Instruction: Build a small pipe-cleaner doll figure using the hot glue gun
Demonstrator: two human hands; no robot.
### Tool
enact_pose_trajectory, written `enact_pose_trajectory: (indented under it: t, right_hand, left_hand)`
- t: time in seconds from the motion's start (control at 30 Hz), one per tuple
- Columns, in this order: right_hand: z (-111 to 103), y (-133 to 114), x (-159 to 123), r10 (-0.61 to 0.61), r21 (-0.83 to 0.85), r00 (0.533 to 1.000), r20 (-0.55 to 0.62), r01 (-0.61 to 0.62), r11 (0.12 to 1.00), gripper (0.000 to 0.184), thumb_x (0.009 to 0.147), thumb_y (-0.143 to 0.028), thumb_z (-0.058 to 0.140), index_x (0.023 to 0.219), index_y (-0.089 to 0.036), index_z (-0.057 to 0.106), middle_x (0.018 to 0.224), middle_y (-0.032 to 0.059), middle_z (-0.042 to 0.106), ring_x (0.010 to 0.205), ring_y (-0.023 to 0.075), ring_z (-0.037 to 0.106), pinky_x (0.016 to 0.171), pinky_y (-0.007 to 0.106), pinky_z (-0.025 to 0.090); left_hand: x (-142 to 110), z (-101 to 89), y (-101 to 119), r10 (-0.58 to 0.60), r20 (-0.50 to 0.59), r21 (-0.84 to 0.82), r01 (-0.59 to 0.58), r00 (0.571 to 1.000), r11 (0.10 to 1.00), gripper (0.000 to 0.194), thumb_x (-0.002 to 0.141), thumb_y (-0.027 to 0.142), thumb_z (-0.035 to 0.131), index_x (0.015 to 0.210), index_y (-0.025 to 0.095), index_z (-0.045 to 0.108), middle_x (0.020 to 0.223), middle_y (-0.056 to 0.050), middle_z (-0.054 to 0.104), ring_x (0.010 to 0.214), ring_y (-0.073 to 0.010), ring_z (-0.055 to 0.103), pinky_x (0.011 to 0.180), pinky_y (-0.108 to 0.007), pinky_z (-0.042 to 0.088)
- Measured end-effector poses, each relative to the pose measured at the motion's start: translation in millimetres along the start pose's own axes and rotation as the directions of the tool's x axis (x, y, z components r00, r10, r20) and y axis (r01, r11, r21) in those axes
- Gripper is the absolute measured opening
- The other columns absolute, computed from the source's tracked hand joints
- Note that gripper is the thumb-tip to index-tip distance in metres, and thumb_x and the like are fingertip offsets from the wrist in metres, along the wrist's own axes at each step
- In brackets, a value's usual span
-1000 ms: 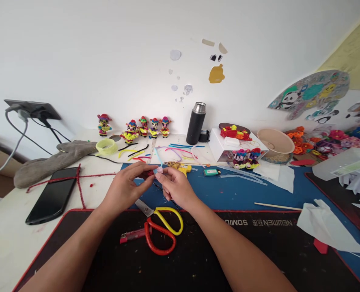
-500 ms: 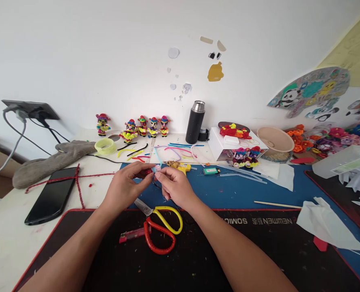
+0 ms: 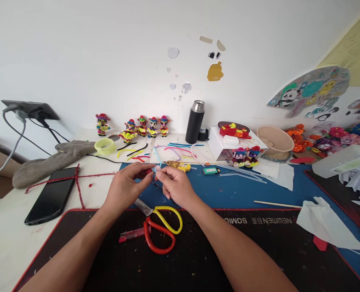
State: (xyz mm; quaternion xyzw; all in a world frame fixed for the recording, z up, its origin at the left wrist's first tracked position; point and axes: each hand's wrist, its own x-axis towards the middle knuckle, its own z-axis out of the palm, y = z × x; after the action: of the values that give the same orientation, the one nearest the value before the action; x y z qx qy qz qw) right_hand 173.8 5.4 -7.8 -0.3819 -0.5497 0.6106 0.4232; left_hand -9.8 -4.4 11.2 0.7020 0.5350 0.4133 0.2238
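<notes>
My left hand (image 3: 126,182) is closed in a pinch on a small red fuzzy piece (image 3: 149,171), mostly hidden by the fingers. Pressed against it from the other side, my right hand (image 3: 177,184) pinches a light blue pipe cleaner (image 3: 156,154) whose free end points up and away. A red pipe cleaner (image 3: 99,175) runs from beside my left wrist across a black phone (image 3: 50,198); whether it joins the held piece I cannot tell. Below the hands lie scissors (image 3: 160,227) with one yellow and one red handle, their blades partly under my left hand. A pink lighter (image 3: 132,234) lies beside them.
Loose pipe cleaners (image 3: 137,150) and a yellow glue gun (image 3: 184,166) lie beyond the hands. Several small figures (image 3: 131,130) and a black thermos (image 3: 195,122) stand by the wall. Tape (image 3: 105,146) is at left, a white box (image 3: 218,150) at right. A black mat (image 3: 213,251) lies in front.
Both hands stay almost in place on the held piece; the right fingers shift very slightly. Nothing else has visibly moved.
</notes>
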Motion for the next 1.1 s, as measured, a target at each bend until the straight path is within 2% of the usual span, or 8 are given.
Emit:
enact_pose_trajectory:
  t: [0.13,0.23,0.37,0.5,0.67,0.8,0.97,1.1]
  right_hand:
    - [0,1,0,0.003,-0.001,1.000,0.001,-0.003,1.000,0.037,0.091,-0.056,0.067,0.087,-0.020,0.065,0.050,-0.0095,0.048,0.035,0.0083,0.042,0.038,0.022,0.028]
    - [1,1,1,0.005,0.009,1.000,-0.007,-0.005,1.000,0.037,0.090,-0.057,0.067,0.087,-0.020,0.064,0.054,-0.0084,0.052,0.035,0.0076,0.042,0.037,0.022,0.027]
    - [1,2,1,-0.002,0.024,1.000,-0.010,0.002,1.000,0.036,0.089,-0.055,0.067,0.086,-0.019,0.063,0.060,-0.0065,0.057,0.035,0.0064,0.042,0.037,0.022,0.027]
    - [2,3,1,0.000,0.027,1.000,-0.007,0.000,1.000,0.036,0.090,-0.055,0.067,0.085,-0.019,0.063,0.056,-0.0077,0.054,0.034,0.0066,0.042,0.036,0.022,0.027]
    - [3,6,2,0.010,0.051,1.000,-0.013,-0.009,0.999,0.036,0.091,-0.055,0.067,0.086,-0.020,0.064,0.055,-0.0083,0.053,0.034,0.0070,0.041,0.036,0.022,0.026]
    - [4,8,2,0.006,0.068,1.000,-0.013,-0.005,0.998,0.035,0.090,-0.054,0.068,0.087,-0.019,0.064,0.058,-0.0072,0.057,0.034,0.0063,0.042,0.035,0.022,0.027]
    - [5,9,3,0.021,0.093,0.999,-0.028,-0.018,0.995,0.036,0.088,-0.055,0.069,0.087,-0.019,0.065,0.063,-0.0057,0.063,0.033,0.0053,0.043,0.034,0.022,0.026]
    - [5,7,2,0.058,0.108,0.998,-0.027,-0.055,0.993,0.039,0.086,-0.058,0.071,0.085,-0.020,0.064,0.052,-0.0096,0.052,0.033,0.0067,0.042,0.033,0.022,0.025]
  left_hand:
    - [0,0.0,2,-0.006,-0.007,0.006,0.006,1.000,1.000,0.030,0.090,0.044,0.069,0.109,0.024,0.082,0.094,-0.005,0.081,0.082,-0.0234,0.074,0.075,-0.033,0.058]
    - [0,0.8,3,-0.013,-0.011,0.007,0.013,1.000,1.000,0.030,0.089,0.044,0.070,0.108,0.024,0.083,0.092,-0.005,0.081,0.081,-0.0233,0.074,0.074,-0.033,0.058]
    - [-1,2.8,1,-0.072,-0.014,-0.025,0.072,0.997,0.997,0.032,0.088,0.045,0.072,0.108,0.023,0.083,0.095,-0.006,0.082,0.082,-0.0238,0.074,0.074,-0.033,0.058]
    - [-2,4.2,-1,-0.117,-0.017,-0.065,0.116,0.993,0.991,0.036,0.087,0.047,0.073,0.110,0.022,0.083,0.096,-0.007,0.083,0.082,-0.0241,0.075,0.074,-0.034,0.059]
    - [-2,4.6,-2,-0.188,0.004,-0.189,0.185,0.982,0.964,0.039,0.085,0.051,0.078,0.110,0.021,0.083,0.095,-0.007,0.085,0.083,-0.0253,0.078,0.075,-0.034,0.062]
    - [-2,5.4,3,-0.257,0.036,-0.301,0.256,0.966,0.919,0.043,0.081,0.053,0.081,0.109,0.020,0.082,0.093,-0.007,0.086,0.084,-0.0269,0.081,0.077,-0.035,0.065]
    - [-3,7.4,8,-0.305,0.027,-0.347,0.295,0.952,0.890,0.047,0.075,0.055,0.083,0.104,0.018,0.081,0.091,-0.008,0.086,0.083,-0.0280,0.081,0.079,-0.037,0.067]
    - [-4,8.8,9,-0.296,0.016,-0.344,0.283,0.955,0.895,0.047,0.076,0.056,0.083,0.104,0.017,0.082,0.090,-0.008,0.085,0.082,-0.0271,0.081,0.078,-0.035,0.066]
